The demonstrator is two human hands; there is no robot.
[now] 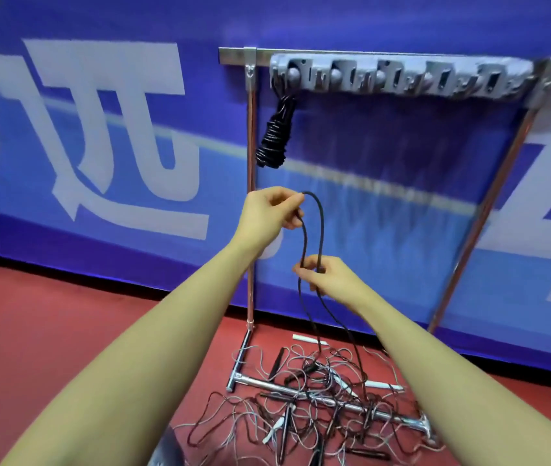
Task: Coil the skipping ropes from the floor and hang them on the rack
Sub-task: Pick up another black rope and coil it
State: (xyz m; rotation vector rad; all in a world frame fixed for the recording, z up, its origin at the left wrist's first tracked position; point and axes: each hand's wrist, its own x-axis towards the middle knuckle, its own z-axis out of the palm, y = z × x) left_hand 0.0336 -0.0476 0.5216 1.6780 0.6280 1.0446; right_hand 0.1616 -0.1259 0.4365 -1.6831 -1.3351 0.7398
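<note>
Black rope (319, 227) is arching in a narrow loop btwn both hands, approx. frame centre. Left hand (269, 211) is pinching the loop's top end at the rope's 11 o'clock, fingers curled round it. Right hand (329, 275) is gripping both strands together at the loop's base, at 6 o'clock from the arch, thumb and fingers closed on them. Below the right hand the two strands are hanging down toward 6 o'clock and running into the rope pile (314, 398) on the red floor (65, 331).

Pile is lying tangled, black and pale cords w/ several handles mixed in, draped over the rack's foot bar (267, 385) at the frame's 6 o'clock.

Coiled black rope (274, 139) is hanging from the leftmost hook of the grey hook strip (401, 77), at 12 o'clock from the left hand, well apart from it. Rack (250, 196) is standing against a blue banner wall (99, 129) w/ large white lettering. Hook strip is blurred on the right; detail there can't be told.
</note>
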